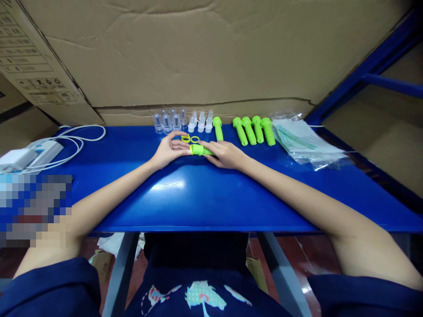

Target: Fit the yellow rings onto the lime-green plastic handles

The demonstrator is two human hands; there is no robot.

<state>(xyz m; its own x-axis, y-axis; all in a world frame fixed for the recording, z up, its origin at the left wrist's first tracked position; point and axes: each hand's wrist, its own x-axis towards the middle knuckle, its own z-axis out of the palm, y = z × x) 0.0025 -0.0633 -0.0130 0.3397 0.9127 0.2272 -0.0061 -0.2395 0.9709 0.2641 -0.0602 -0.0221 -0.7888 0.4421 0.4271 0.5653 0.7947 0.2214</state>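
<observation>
My right hand (228, 155) is closed around the handle of a lime-green plastic flashlight-shaped body (198, 150), held sideways above the blue table. A yellow ring (191, 150) sits at its left end. There the thumb of my left hand (170, 149) presses, while its fingers curve over the far side. Just behind lie loose yellow rings (195, 139), partly beside my left fingertips. Another green flashlight-shaped body (217, 128) lies beyond my right hand.
Clear plastic caps (176, 121) and small white-based clear bulbs (201, 122) stand along the cardboard wall (205, 57). Several green bodies (248, 130) lie to the right, beside plastic bags (307, 141). A white charger with cable (49, 152) lies left on the blue table (211, 198).
</observation>
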